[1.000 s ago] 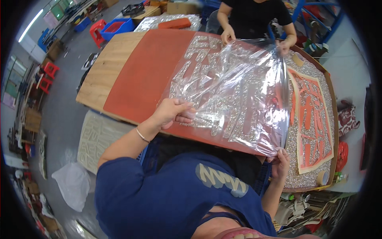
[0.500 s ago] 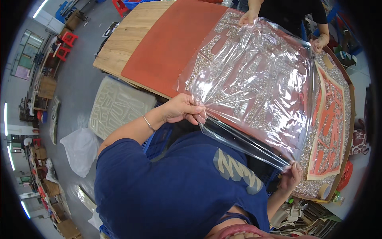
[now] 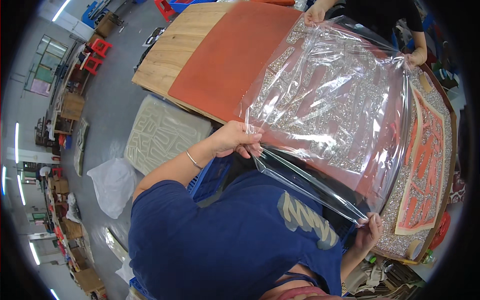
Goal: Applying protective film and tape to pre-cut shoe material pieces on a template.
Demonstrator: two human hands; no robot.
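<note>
Hands (image 3: 235,140) w/ clear film (image 3: 330,100)

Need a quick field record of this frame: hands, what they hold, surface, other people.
left hand: pinches the near left corner of the clear plastic sheet
right hand: grips the sheet's near right corner
sheet: lifted off the surface at the near edge, glossy and wrinkled
far edge: held by another person's hands, one at each far corner
under sheet: orange board with glittery silver cut-out shapes
support: wooden table
right side: orange and silver cut-out panel
floor left: pale patterned slab, white bag
</note>
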